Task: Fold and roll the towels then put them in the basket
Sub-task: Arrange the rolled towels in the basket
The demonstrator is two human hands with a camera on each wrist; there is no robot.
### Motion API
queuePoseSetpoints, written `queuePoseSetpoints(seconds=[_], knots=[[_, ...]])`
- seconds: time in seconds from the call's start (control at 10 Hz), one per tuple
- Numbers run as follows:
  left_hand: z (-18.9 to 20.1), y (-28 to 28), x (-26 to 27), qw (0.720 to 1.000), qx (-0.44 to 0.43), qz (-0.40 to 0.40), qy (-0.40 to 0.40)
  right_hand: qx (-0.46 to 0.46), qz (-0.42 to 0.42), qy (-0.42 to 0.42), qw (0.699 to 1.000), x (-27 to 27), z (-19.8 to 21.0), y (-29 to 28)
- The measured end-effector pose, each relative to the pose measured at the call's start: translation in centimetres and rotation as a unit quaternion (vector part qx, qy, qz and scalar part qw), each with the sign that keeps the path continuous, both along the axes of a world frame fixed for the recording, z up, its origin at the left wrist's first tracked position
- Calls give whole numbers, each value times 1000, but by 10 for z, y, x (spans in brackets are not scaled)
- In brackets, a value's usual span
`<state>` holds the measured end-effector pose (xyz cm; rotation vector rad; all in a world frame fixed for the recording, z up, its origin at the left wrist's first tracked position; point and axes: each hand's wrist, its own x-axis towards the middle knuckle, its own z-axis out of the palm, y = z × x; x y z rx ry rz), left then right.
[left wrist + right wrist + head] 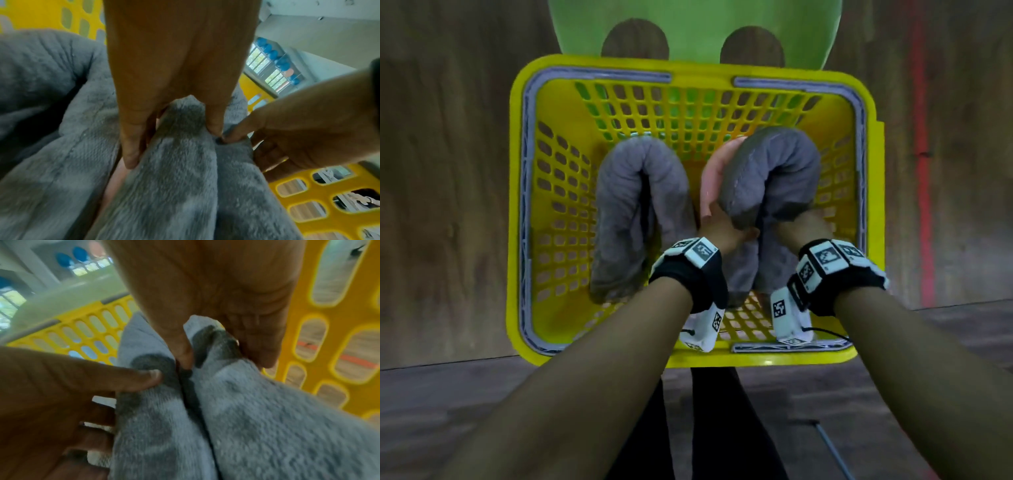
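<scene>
Gripping: a rolled grey towel [770,178] is held inside the yellow basket [866,102] by both hands.
Left hand: the left hand [717,219] is closed on the left side of the held towel; in the left wrist view its fingers [131,142] are pressed down into the pile, with the thumb dug into a fold.
Right hand: the right hand [803,224] is closed on the near right part of the same towel; in the right wrist view a pinch of cloth is seen between its thumb and fingers [261,344].
Held towel: it is bent into an arch in the right half of the basket, with its far end raised and its near end hanging down between the wrists. Whether it touches the basket floor cannot be told.
Second towel: another grey towel [640,212], bent the same way, is seen in the left half of the basket, just beside the held one, with no hand on it.
Basket: its perforated walls are seen on all sides; grey handles [606,77] are folded along the rim.
Surroundings: a green plastic chair [688,34] is seen beyond the basket's far edge, on a wooden floor [448,171] with a red line [924,171] at the right.
Wrists: black bands with white marker blocks [700,251] are worn on both wrists.
</scene>
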<state>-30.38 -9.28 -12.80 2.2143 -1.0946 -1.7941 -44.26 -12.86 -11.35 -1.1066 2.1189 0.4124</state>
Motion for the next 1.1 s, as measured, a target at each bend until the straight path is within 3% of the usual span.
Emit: queuePoseSetpoints(seconds=[0.1,0.3,0.4,0.5,0.6,0.8,0.9,1.0,1.1], knots=[[-11,-4,6,998,18,35,41,2,-23,-93,995,-1,-19,1],[-3,-3,37,995,-20,58,82,-57,-45,-159,985,-4,1,8],[16,2,76,993,-59,96,34,-122,-14,-176,977,15,32,16],[27,16,129,989,-80,125,-18,-130,47,-202,970,52,47,23],[28,24,170,984,-67,149,-71,-128,97,-203,966,101,36,20],[-13,23,181,980,-1,81,-184,-43,108,-138,984,156,-34,25],[-17,18,175,976,0,29,-214,-19,103,-129,986,155,-45,22],[-12,13,177,980,15,21,-195,-1,95,-173,980,144,-36,19],[5,20,176,974,-23,-66,-214,-3,116,-197,973,118,-4,25]])
